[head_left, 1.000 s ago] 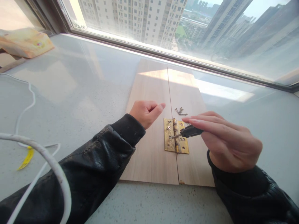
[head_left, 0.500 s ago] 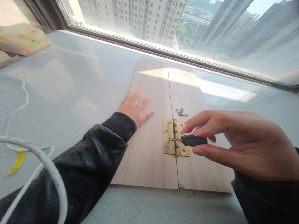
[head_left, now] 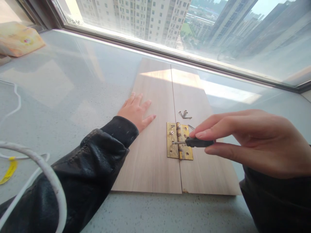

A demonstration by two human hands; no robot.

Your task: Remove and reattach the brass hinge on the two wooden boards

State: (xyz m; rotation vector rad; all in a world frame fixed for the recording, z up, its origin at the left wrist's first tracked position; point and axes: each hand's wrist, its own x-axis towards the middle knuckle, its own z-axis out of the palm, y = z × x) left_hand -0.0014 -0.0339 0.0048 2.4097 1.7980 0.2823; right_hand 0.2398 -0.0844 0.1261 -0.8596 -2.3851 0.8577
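Note:
My left hand [head_left: 136, 111] lies flat with spread fingers on the left wooden board [head_left: 148, 168]. Between thumb and fingers, my right hand [head_left: 245, 139] grips a short screwdriver [head_left: 199, 142] with a dark handle. Its shaft points left across a brass hinge [head_left: 172, 145], and the tip meets the left leaf at a screw position. The hinge lies open across the seam, its other leaf on the right wooden board [head_left: 206, 174]. One bright cross-head screw [head_left: 172, 132] sits in the left leaf above the tip. Several loose screws [head_left: 185, 115] lie on the right board beyond the hinge.
The boards rest on a speckled pale countertop [head_left: 97, 94] beside a window [head_left: 155, 26]. White cable [head_left: 54, 184] with a yellow tag [head_left: 9, 171] loops at the lower left. A patterned box [head_left: 20, 38] stands at the far left corner.
My right hand's fingers have closed in around the screwdriver handle from a wider pose. The whole view has shifted slightly; my left hand stays on the board.

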